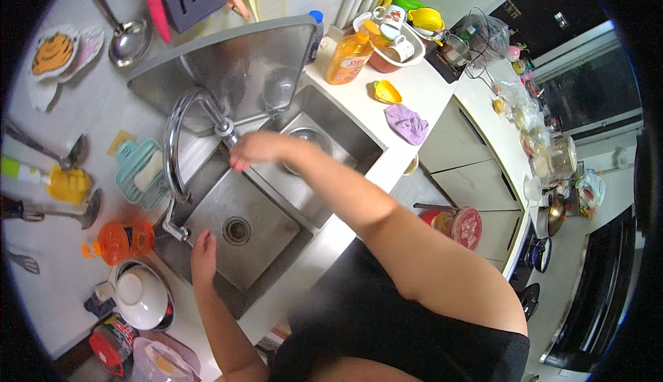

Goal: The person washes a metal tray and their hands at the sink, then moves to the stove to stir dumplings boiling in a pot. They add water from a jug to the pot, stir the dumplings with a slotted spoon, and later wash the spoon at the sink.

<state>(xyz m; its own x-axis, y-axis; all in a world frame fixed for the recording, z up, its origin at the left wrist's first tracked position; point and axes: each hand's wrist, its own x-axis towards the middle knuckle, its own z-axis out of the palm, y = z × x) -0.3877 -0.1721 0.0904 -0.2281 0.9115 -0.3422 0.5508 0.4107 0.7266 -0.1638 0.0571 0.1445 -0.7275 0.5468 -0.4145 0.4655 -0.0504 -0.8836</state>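
Note:
My right hand [263,150] is right beside the spray head [226,127] of a curved chrome faucet [173,144], over the divider between two steel sink basins; its fingers are loosely bent, slightly blurred, with no object seen in them. My left hand [203,259] hovers by the left basin's edge, a little to the right of the faucet's lever [178,230], with nothing visible in it. The larger basin [259,232] has a round drain [236,231]. A steel sink cover [228,66] stands tilted against the wall behind the faucet.
Near the sink are an orange bottle [124,240], a teal soap dish [127,177], a white bowl [140,296], an orange dish soap bottle [349,56], a yellow dish [388,92] and a purple cloth [406,124]. Ladles [129,45] hang on the wall.

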